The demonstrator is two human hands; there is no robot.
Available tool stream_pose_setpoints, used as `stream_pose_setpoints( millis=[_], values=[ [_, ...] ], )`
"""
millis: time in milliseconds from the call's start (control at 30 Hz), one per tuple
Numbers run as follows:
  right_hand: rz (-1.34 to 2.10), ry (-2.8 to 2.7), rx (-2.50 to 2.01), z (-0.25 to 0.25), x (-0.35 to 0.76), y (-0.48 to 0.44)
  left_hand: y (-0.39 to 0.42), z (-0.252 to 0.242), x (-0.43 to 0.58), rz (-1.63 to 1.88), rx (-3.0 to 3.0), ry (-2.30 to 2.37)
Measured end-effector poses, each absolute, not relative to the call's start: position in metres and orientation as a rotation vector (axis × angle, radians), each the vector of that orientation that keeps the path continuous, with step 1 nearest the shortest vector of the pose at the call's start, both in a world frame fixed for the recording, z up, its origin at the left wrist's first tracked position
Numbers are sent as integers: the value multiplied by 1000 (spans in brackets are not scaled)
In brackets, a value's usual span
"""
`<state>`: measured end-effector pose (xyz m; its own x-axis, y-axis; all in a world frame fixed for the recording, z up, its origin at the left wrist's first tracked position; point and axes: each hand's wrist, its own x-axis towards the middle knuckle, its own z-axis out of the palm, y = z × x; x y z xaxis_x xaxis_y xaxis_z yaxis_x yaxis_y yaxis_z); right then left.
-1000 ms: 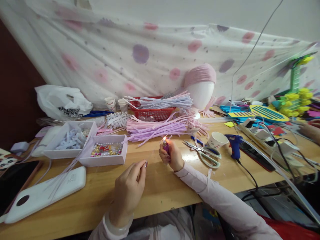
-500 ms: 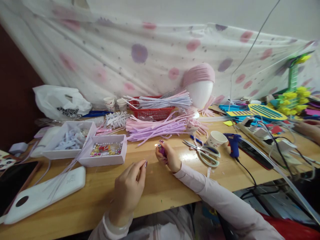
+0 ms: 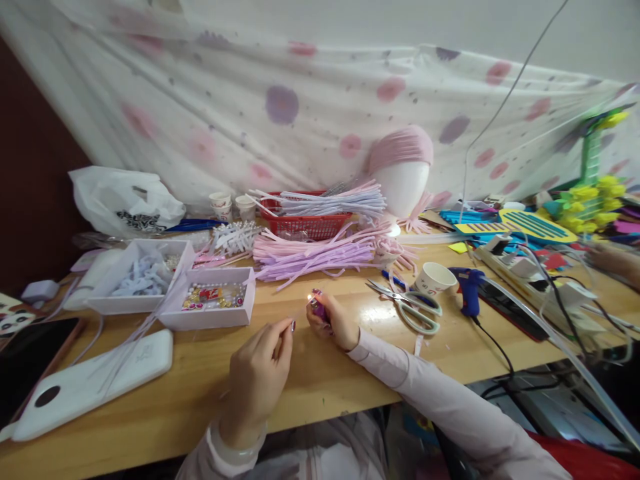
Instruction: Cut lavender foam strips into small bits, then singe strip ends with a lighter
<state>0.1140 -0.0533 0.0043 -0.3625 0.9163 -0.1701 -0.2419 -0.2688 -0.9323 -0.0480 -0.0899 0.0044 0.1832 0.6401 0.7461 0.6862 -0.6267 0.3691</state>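
Observation:
My right hand (image 3: 332, 321) grips a small purple lighter (image 3: 319, 308), with a bright spot like a flame at its top. To the left of it and nearer the table's front edge, my left hand (image 3: 261, 367) is closed in a pinch. Whatever sits between its fingertips, if anything, is too small to make out. Beyond both hands lies a bundle of pink and lilac pipe cleaners (image 3: 310, 257). A white box of beads and gems (image 3: 207, 317) stands to the left of my hands. Scissors (image 3: 417, 313) rest open to the right of the lighter.
A blue glue gun (image 3: 469, 293) and a paper cup (image 3: 436, 279) stand right of the scissors. Behind are a red basket (image 3: 305, 227) and a foam head (image 3: 403, 183). A white power bank (image 3: 100, 387) lies left. Another person's hand (image 3: 615, 260) shows at far right.
The lighter has tipped slightly and dropped a little in my right hand, and the bright spot at its top now shows more clearly. My left hand stays almost where it was.

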Motion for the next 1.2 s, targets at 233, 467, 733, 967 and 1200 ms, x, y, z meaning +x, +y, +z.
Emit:
stream_pose_setpoints(
  millis=[233, 467, 733, 967, 1200],
  values=[
    [1772, -1013, -828, 12, 128, -48, -90, 4, -49, -1471, -2383, -1348],
    [1878, -1059, -892, 5, 121, -52, -90, 3, -49, -1482, -2374, -1346],
    [1875, -1092, -921, 7, 121, -53, -90, 3, -49, -1483, -2369, -1360],
    [1803, -1067, -873, 10, 123, -52, -90, 1, -50, -1495, -2372, -1358],
    [1899, -1176, -993, 2, 114, -57, -91, 5, -49, -1495, -2391, -1400]
  ],
)
